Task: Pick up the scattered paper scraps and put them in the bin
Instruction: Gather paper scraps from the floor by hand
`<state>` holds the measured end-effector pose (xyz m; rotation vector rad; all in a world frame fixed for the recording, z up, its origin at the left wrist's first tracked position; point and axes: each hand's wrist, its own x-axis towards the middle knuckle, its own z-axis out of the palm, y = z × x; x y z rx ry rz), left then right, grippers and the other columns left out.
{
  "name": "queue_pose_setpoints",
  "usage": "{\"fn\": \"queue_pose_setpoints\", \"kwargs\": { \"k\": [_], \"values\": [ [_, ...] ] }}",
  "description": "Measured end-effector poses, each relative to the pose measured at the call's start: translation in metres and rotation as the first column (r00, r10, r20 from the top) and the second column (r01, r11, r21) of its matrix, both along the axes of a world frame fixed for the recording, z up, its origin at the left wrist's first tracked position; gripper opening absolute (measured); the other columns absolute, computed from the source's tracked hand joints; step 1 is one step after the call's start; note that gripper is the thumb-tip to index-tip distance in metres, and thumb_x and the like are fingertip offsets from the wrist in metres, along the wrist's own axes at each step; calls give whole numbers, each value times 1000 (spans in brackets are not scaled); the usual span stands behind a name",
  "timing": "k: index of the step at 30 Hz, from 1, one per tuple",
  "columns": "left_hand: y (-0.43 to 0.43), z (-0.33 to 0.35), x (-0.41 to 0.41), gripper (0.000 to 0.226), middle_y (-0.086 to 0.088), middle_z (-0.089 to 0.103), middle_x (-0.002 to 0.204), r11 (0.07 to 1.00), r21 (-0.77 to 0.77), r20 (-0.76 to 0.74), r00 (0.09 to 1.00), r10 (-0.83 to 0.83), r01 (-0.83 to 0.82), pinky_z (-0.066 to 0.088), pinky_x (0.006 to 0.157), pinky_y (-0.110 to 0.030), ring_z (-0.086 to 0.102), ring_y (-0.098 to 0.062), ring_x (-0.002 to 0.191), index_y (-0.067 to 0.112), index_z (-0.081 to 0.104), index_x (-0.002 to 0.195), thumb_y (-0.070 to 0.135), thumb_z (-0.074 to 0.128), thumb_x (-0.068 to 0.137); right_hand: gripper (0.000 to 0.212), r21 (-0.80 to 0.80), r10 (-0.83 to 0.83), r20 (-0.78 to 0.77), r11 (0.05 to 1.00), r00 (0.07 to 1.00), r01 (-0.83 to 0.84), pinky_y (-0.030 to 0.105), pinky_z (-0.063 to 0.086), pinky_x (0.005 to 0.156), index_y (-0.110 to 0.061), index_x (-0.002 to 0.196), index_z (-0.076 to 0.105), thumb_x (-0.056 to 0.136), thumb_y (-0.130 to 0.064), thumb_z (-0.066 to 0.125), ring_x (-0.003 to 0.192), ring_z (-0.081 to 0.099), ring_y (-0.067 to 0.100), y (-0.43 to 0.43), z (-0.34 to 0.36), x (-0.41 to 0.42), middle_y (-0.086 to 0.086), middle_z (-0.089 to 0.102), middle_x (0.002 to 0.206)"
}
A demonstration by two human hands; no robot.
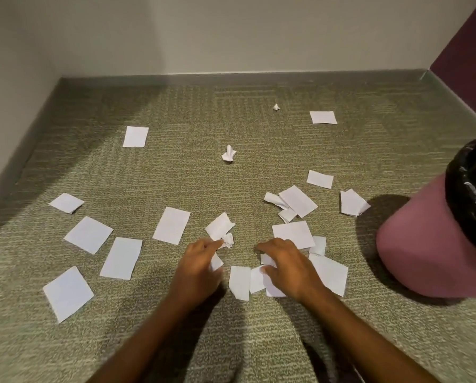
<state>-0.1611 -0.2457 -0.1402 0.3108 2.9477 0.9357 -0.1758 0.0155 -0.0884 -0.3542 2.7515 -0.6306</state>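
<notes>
Several white paper scraps lie scattered over the green carpet (154,172). My left hand (201,261) pinches a small crumpled scrap (228,240) at its fingertips, with another white piece (216,263) showing under its palm. My right hand (283,266) rests fingers down on a cluster of flat scraps (329,273) near the front centre. A pink bin (424,244) with a black liner (463,194) stands at the right edge, tilted in view. Flat sheets lie to the left, such as one large scrap (172,225) and another scrap (68,293).
Two crumpled balls (228,154) (276,107) lie farther back. Grey skirting (231,78) and pale walls close the carpet at back and left; a purple wall (468,51) rises at the right. More scraps (297,201) lie between my right hand and the bin.
</notes>
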Motion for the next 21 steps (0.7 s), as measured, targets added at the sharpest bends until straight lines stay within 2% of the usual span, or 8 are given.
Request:
{"fn": "queue_pose_setpoints", "kwargs": {
  "k": [3, 6, 9, 12, 14, 16, 18, 21],
  "values": [
    [-3, 2, 3, 62, 1, 65, 139, 996, 86, -40, 999, 15, -12, 41, 113, -29, 57, -21, 130, 17, 61, 145, 3, 73, 86, 41, 3, -18, -18, 1000, 1000, 18, 45, 54, 98, -33, 136, 68, 98, -19, 71, 127, 53, 21, -3, -6, -3, -6, 63, 134],
    [-7, 9, 8, 69, -4, 63, 144, 988, 151, -43, 999, 33, -26, 42, 116, -29, 57, -23, 135, 11, 60, 146, -14, 58, 81, 33, -60, -63, -60, 996, 996, 60, 42, 54, 96, -30, 126, 73, 98, -14, 68, 121, 55, 20, -2, -4, -5, -4, 65, 125],
    [-11, 11, 11, 71, -10, 64, 142, 984, 155, -59, 993, 99, -89, 38, 111, -15, 59, -24, 131, 9, 61, 144, -24, 52, 82, 24, -131, -107, -95, 987, 990, 94, 42, 54, 93, -27, 115, 72, 97, -13, 67, 113, 57, 21, 0, 1, -1, -2, 65, 114],
    [-11, 17, 17, 57, -5, 68, 138, 967, 169, -48, 978, 202, -191, 41, 95, -15, 63, -18, 118, 19, 62, 143, -13, 53, 96, 22, -128, -68, -102, 990, 992, 55, 45, 56, 87, -29, 110, 68, 97, -12, 65, 108, 61, 22, 0, 4, 6, -3, 64, 110],
    [-12, 22, 20, 54, -2, 71, 130, 947, 198, -19, 965, 262, -253, 43, 83, -20, 63, -13, 102, 25, 64, 140, -7, 52, 99, 26, -59, 11, -57, 998, 998, -14, 43, 57, 84, -29, 121, 68, 99, -15, 67, 107, 64, 24, -2, 5, 10, -1, 66, 114],
    [-11, 28, 23, 53, 0, 73, 127, 932, 213, 0, 954, 300, -293, 45, 84, -25, 65, -17, 98, 26, 65, 138, -6, 53, 97, 41, 29, 78, 25, 997, 997, -78, 39, 56, 83, -30, 135, 63, 97, -19, 75, 107, 65, 25, -4, 5, 14, 1, 67, 117],
    [-9, 36, 27, 52, 4, 73, 130, 925, 215, 12, 948, 317, -312, 46, 89, -24, 67, -17, 106, 25, 66, 138, -5, 55, 96, 55, 84, 102, 48, 991, 994, -106, 40, 57, 84, -31, 141, 59, 92, -21, 81, 107, 66, 26, -4, 4, 17, 3, 69, 117],
    [-3, 45, 32, 44, 15, 69, 130, 918, 240, 36, 948, 315, -314, 43, 88, -7, 63, 1, 108, 26, 65, 138, 9, 57, 99, 53, 92, 76, 30, 993, 997, -78, 41, 58, 83, -27, 134, 62, 87, -21, 85, 102, 68, 27, -4, 0, 20, 4, 71, 114]
  ]
}}
